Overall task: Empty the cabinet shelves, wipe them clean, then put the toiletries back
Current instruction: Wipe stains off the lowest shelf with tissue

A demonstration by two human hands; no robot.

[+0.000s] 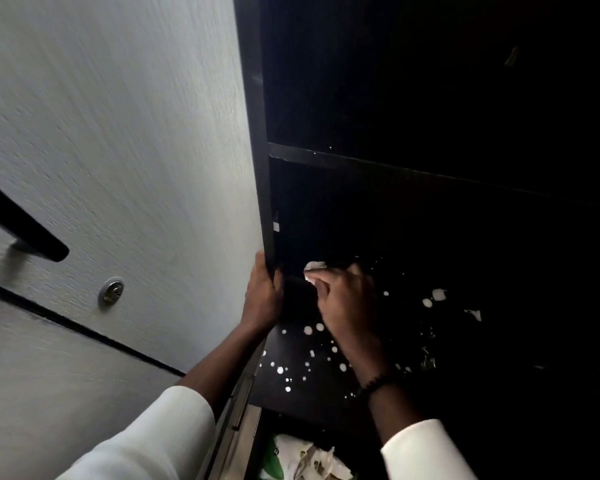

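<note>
White sleeves nearest us; our left hand [262, 294] grips the cabinet's side panel [261, 174] to steady us, while our right hand [343, 299] curls around a white cloth [313, 268], pressing it onto the speckled dark shelf [302, 372].

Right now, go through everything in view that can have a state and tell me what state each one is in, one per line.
left hand: grips the cabinet's front side panel
right hand: holds a white cloth, inside the cabinet
lower shelf: dotted with white spots, not yet wiped clean
upper shelf: too dark to judge
door lock: keyless
drawer below: open, white and green items inside
</note>
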